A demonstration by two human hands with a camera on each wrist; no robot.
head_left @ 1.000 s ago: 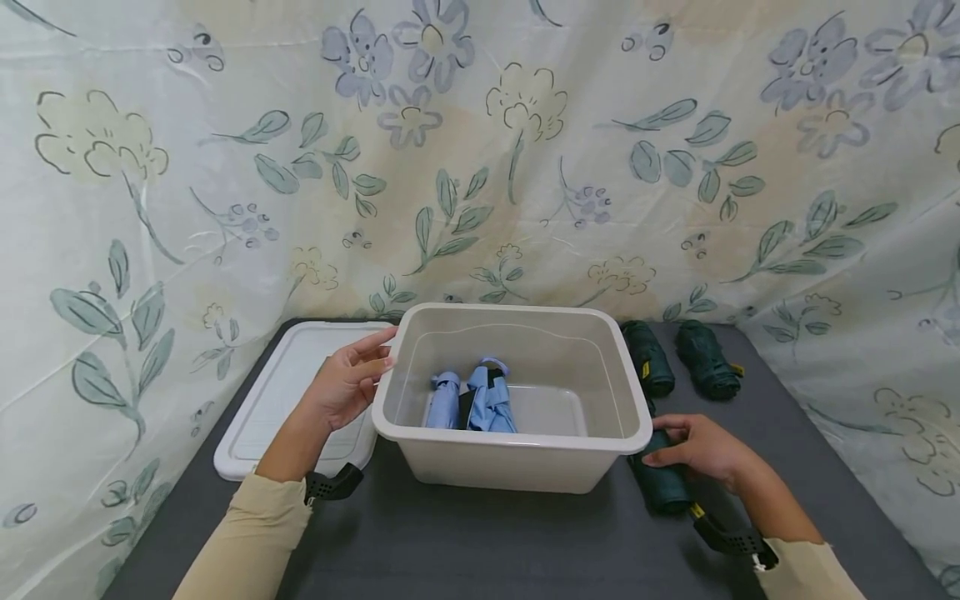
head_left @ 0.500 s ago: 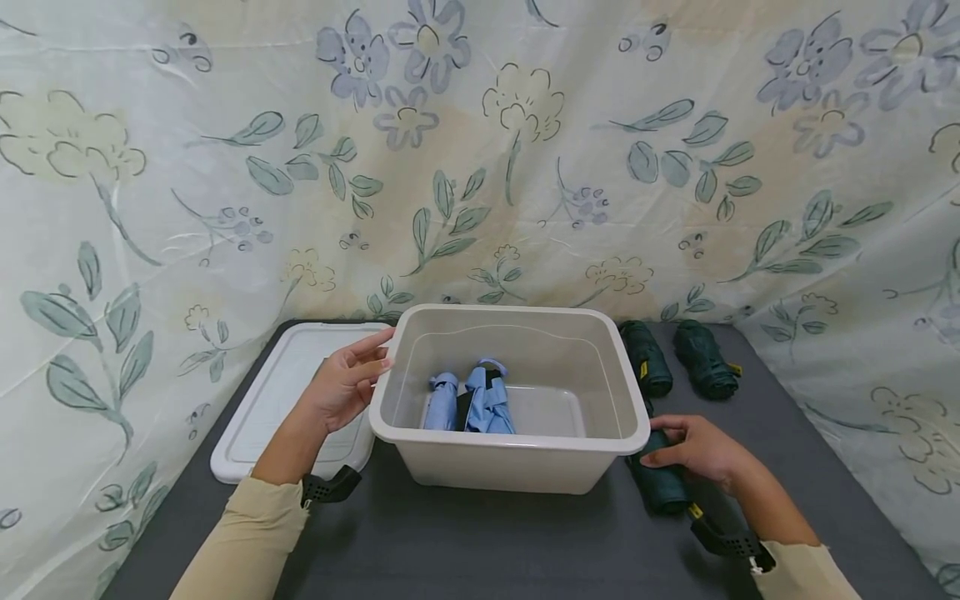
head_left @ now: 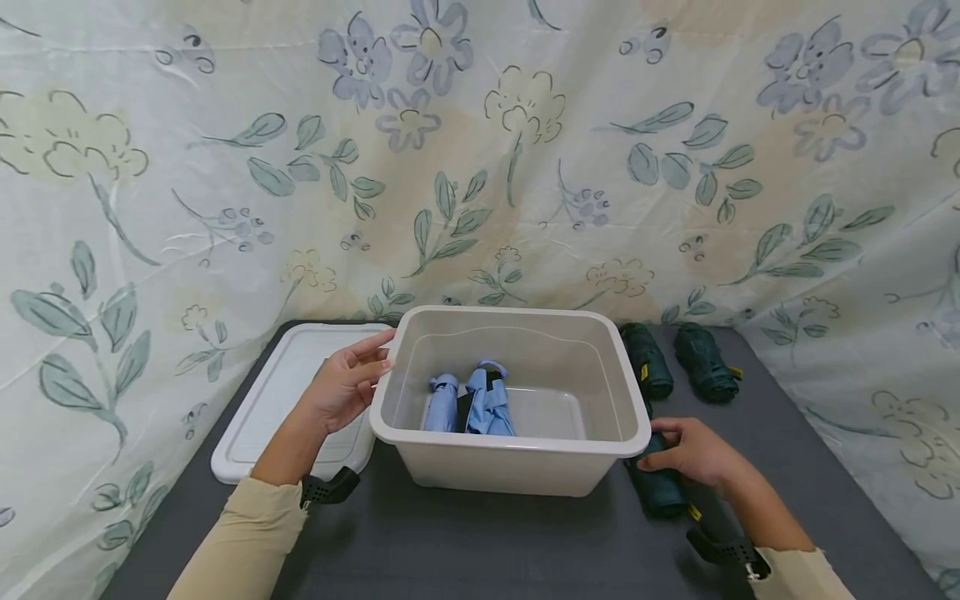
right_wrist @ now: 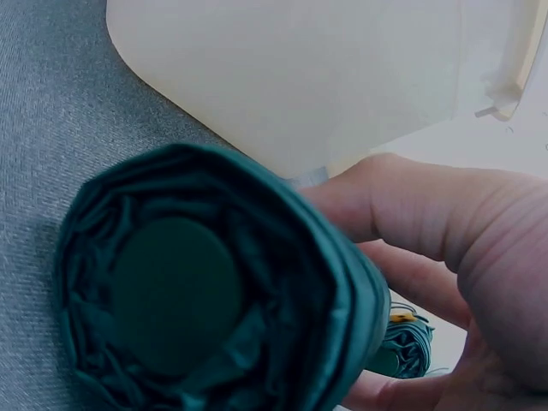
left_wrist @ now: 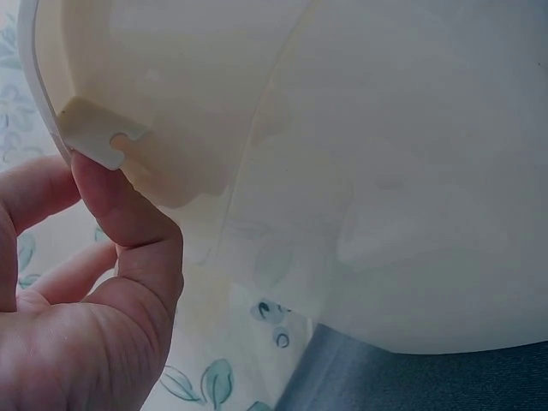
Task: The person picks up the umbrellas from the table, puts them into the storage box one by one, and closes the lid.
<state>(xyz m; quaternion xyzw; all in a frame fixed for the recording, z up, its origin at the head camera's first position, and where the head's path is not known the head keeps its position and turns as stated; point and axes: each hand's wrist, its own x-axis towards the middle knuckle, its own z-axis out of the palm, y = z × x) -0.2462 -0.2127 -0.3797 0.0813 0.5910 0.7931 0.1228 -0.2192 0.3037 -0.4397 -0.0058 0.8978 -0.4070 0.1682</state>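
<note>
A beige plastic bin [head_left: 495,471] stands in the middle of the table in the head view. Its left rim is pinched by my left hand [head_left: 341,387], the thumb beside a small notched tab under the rim in the left wrist view. Two blue folded umbrellas, one slim [head_left: 442,404] and one looser [head_left: 491,404], lie at the left inside the bin. To the right of the bin, my right hand [head_left: 693,454] grips a dark green folded umbrella [head_left: 663,493]. The umbrella's round end [right_wrist: 175,295], ringed by gathered cloth, fills much of the right wrist view.
A white lid [head_left: 277,400] lies left of the bin, partly behind my left arm. At the back right are two more green folded umbrellas, one close to the bin [head_left: 648,362] and one farther right [head_left: 705,362]. A floral curtain [head_left: 480,167] hangs behind the dark table [head_left: 480,550].
</note>
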